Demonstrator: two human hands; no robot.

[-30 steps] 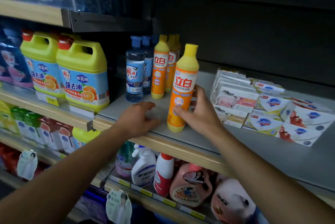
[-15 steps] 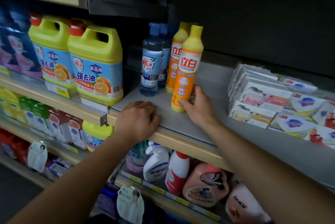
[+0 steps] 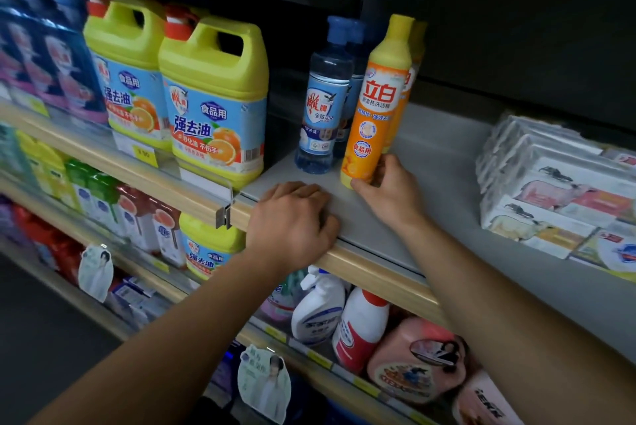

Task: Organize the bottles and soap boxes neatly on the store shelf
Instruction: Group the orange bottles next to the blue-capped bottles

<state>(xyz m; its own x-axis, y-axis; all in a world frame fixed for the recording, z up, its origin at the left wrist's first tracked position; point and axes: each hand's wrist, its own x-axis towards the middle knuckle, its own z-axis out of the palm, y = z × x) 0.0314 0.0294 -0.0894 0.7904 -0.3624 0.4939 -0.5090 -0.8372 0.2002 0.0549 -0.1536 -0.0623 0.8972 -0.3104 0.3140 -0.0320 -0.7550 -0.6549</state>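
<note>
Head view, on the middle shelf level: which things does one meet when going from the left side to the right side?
Blue and purple packs → two yellow-green jugs → blue-capped clear bottle → orange bottle, gripped at its base by the right hand → stacked soap boxes.

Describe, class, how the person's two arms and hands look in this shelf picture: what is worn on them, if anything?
Both forearms are bare as far as the picture shows; no sleeve or cuff reaches into view. The left hand and the right hand wear no gloves, and no watch, bracelet or ring shows on the wrists or fingers. Nails look short and plain where visible.
</note>
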